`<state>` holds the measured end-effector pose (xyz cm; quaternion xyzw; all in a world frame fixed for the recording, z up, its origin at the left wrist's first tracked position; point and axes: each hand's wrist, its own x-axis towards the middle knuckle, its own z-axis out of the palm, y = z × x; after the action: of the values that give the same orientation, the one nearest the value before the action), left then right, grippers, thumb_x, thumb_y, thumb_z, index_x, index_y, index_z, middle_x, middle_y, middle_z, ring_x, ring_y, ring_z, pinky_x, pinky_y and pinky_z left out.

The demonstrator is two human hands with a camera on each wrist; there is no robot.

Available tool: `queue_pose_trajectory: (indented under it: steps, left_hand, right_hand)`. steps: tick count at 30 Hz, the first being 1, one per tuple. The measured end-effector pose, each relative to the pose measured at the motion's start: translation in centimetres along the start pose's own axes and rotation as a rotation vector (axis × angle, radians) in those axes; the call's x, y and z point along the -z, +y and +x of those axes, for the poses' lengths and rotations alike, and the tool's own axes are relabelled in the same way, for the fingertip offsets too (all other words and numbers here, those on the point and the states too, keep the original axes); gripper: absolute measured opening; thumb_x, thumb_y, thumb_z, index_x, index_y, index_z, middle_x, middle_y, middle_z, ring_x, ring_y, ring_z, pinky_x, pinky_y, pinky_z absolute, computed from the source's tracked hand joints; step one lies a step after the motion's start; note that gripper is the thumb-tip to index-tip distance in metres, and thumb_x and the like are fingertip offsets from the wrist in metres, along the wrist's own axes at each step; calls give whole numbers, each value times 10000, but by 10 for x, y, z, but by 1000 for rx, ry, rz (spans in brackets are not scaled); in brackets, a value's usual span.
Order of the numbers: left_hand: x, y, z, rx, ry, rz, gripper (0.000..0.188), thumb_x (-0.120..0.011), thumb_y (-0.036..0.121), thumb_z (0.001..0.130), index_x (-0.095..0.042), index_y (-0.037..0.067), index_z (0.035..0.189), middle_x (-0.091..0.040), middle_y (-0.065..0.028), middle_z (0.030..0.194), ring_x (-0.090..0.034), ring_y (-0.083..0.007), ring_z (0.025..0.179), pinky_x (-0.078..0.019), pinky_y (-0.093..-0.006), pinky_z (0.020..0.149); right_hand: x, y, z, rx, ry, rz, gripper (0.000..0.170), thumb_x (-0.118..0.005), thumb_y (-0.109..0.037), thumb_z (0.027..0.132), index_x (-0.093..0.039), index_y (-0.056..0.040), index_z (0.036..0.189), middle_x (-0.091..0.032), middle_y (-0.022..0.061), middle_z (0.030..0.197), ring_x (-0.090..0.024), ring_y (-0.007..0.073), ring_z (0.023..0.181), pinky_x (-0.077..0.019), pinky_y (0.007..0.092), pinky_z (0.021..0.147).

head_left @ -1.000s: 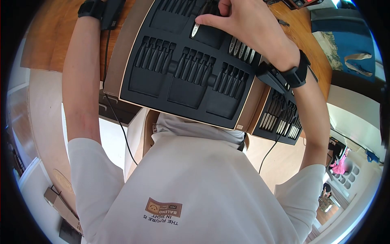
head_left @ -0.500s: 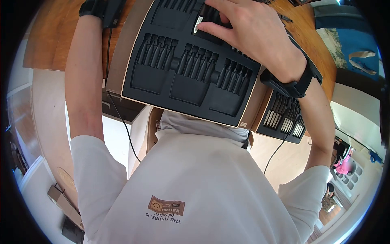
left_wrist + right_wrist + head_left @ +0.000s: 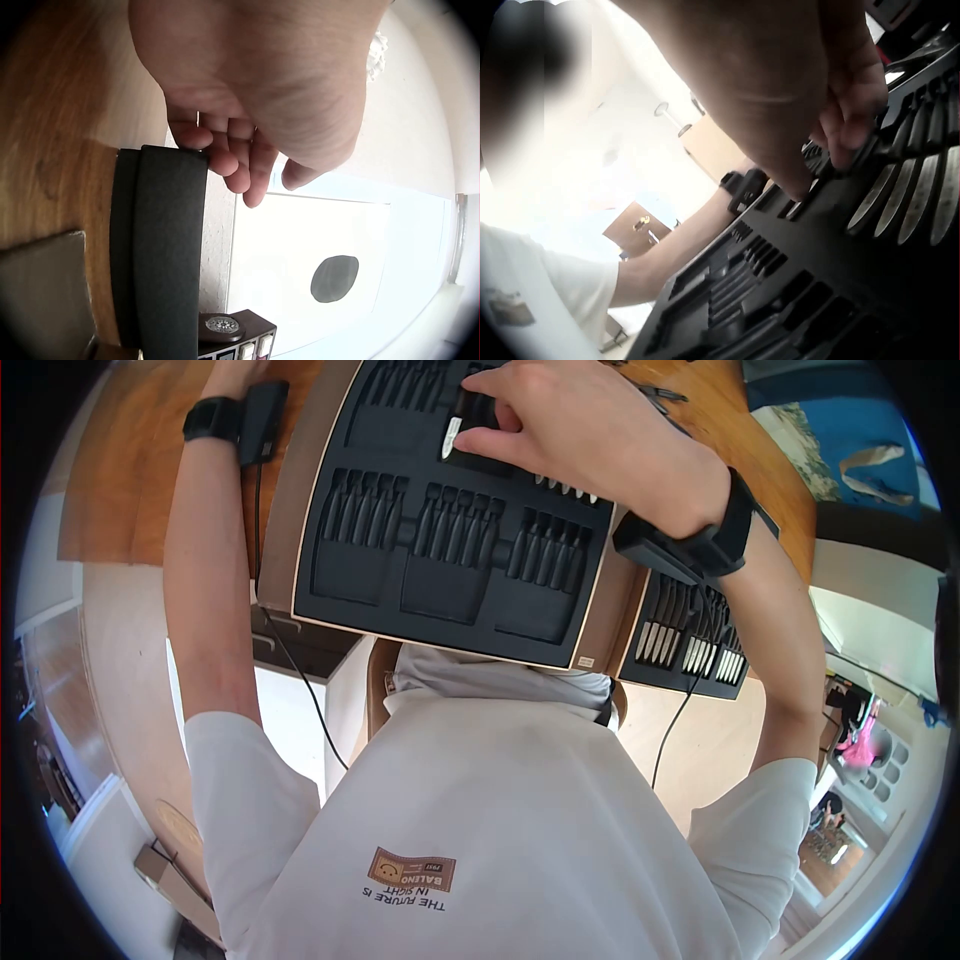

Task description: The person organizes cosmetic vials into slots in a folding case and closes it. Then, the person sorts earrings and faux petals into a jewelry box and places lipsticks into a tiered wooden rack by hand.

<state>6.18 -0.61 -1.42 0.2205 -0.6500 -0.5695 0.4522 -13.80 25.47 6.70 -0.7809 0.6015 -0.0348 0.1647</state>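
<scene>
The right hand (image 3: 590,430) is pinching a silver-ended cutlery piece (image 3: 452,438) lengthwise at the slotted black tray (image 3: 436,592), apparently keeping it aligned. The left hand (image 3: 259,90) is hanging loosely curled, gripping nothing.

A brown wooden table (image 3: 120,510) carries a cutlery case (image 3: 305,495) overhanging its edge.

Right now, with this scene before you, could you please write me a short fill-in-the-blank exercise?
1. The hand touching a silver-ended cutlery piece is the person's ____ one.
2. The patch on the shirt shows the brand word ____.
3. Both wristbands are colored ____.
4. The tabletop looks made of ____.

Missing words: right; BALENO; black; wood.
</scene>
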Motion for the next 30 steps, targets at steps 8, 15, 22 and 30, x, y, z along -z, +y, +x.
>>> queue_pose_trajectory:
  steps: [8,15,22,30]
  left_hand:
    - [-3,5,-4,20,59,97,380,-567,431,1084,-718,117,931,-596,63,786,-511,-52,730,-368,-223,663]
    - [-5,7,-4,38,61,37,376,-571,407,1088,-716,95,936,-604,46,794,-524,-70,738,-411,-236,689]
    - [-4,5,-4,17,41,46,377,-560,396,1098,-715,88,946,-606,42,808,-528,-71,745,-418,-240,698]
    - [-2,1,-2,-27,25,35,376,-581,404,1086,-713,86,937,-596,49,795,-519,-73,736,-406,-239,693]
  right_hand:
    - [22,109,-51,-155,229,-145,268,-676,-157,988,-730,24,1179,-766,176,1013,-738,306,881,-582,368,798]
    - [1,192,-91,-247,129,55,279,-712,-240,984,-725,-52,1190,-772,114,1028,-755,259,970,-575,366,877]
    - [12,179,-95,-248,323,76,288,-714,-280,988,-734,-17,1104,-764,109,970,-756,245,929,-585,346,832]
    - [34,72,-48,-313,115,712,223,-621,-156,1067,-739,-8,1184,-731,11,938,-650,54,824,-519,213,687]
